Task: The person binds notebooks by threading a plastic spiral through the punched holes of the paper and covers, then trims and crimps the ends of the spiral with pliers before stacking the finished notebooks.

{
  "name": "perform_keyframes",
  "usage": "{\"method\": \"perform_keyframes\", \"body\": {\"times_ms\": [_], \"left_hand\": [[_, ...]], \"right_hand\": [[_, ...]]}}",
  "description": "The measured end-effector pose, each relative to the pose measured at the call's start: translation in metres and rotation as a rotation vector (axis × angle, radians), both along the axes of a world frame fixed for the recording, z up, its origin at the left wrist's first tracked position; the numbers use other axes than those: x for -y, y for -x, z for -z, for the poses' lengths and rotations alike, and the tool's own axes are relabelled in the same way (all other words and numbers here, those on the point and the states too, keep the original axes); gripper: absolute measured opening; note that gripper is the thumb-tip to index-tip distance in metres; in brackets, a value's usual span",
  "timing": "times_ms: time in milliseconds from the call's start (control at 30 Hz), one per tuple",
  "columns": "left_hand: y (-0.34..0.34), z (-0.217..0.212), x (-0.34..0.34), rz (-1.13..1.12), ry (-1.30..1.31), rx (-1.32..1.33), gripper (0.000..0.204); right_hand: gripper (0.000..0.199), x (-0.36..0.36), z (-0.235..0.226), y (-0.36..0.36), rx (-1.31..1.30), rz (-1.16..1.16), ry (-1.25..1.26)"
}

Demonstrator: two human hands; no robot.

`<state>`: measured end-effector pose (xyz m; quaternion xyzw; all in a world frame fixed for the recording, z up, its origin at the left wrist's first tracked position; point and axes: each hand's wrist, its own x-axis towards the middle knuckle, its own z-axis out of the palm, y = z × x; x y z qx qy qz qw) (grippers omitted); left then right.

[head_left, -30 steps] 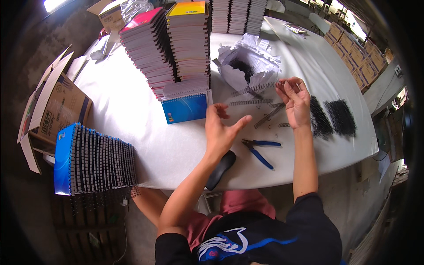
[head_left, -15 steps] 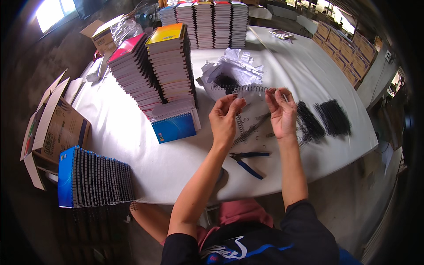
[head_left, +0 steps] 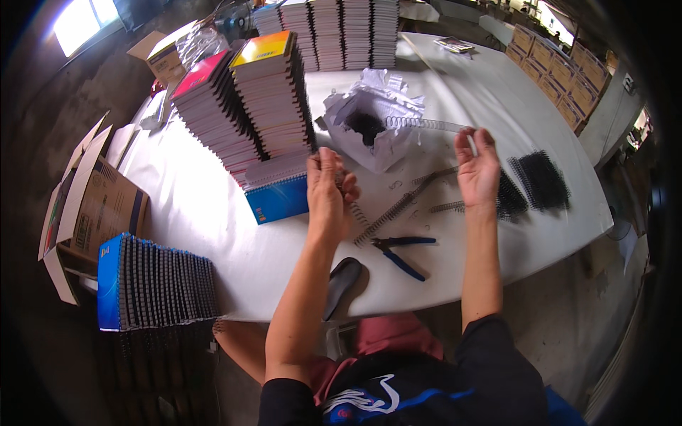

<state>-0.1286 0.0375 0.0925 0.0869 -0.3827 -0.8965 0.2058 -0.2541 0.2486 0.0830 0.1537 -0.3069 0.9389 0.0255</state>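
Note:
My right hand (head_left: 477,170) pinches one end of a dark spiral binding coil (head_left: 426,123), which stretches left over a crumpled white paper-lined container (head_left: 387,153) with dark coils inside. Close to the right edge of a blue spiral notebook (head_left: 278,202), my left hand (head_left: 328,195) is closed with its fingers curled. Another coil (head_left: 359,215) trails below that hand and seems gripped in it, though the fingers hide the hold. Loose coils (head_left: 398,207) lie between my hands. Blue-handled cutting pliers (head_left: 403,257) rest open on the table nearer to me.
Tall notebook stacks (head_left: 273,106) stand behind the blue notebook, with more at the back. A row of blue notebooks (head_left: 160,284) sits at the front left beside an open carton (head_left: 106,206). Bundled black coils (head_left: 541,181) lie at the right. A dark grey elongated object (head_left: 342,287) is near the edge.
My hands have moved apart: the left one went left toward the blue notebook, the right one slightly right. The stretched coil is now held only by my right hand.

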Motion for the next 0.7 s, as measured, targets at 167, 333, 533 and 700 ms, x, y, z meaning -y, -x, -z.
{"method": "perform_keyframes", "body": {"times_ms": [167,333,533,700], "left_hand": [[0.011,-0.007,0.019,-0.327,1.179,-0.104,0.025],[0.044,0.025,-0.031,-0.396,1.817,0.102,0.064],[-0.021,0.022,0.056,-0.341,1.918,0.317,0.076],[-0.07,0.076,0.15,-0.663,1.366,0.768,0.117]], "right_hand": [[0.017,-0.021,-0.007,0.013,0.035,0.087,0.122],[0.027,-0.026,-0.041,-0.014,-0.15,0.309,-0.108],[0.027,0.008,-0.058,-0.053,-0.312,0.167,-0.827],[0.057,0.113,-0.002,-0.069,-0.522,-0.185,-1.441]]}}
